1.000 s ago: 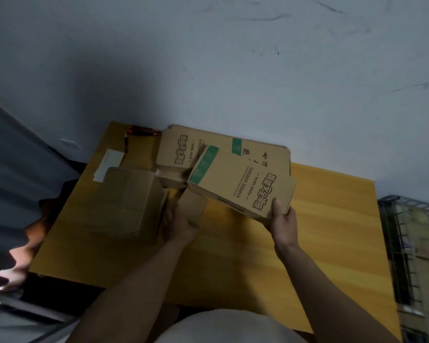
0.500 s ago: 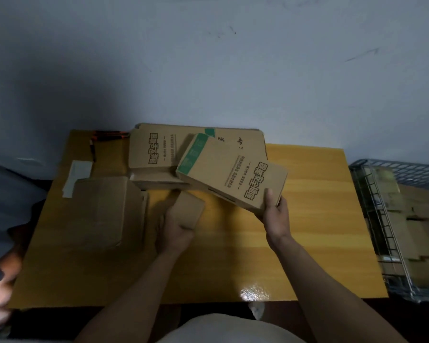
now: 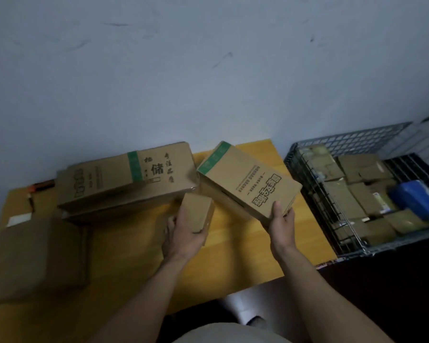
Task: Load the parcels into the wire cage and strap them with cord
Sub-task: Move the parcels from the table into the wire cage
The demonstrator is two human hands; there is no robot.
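Four cartons are counted at the table [image 3: 233, 258]: two are lifted, two rest on it. A small plain box [image 3: 198, 214] is gripped by the left hand [image 3: 183, 235], fingers curled round its lower end. A printed carton [image 3: 245, 179] with green tape is held tilted at its near corner by the right hand [image 3: 281, 227], thumb on top. A larger printed carton [image 3: 119, 181] lies along the wall edge, and a plain brown box [image 3: 37, 258] at the left edge. Bare table top lies open before the hands. One wire cage [image 3: 386, 247], packed with brown parcels and one blue parcel [image 3: 416, 196], stands just beside the right edge.
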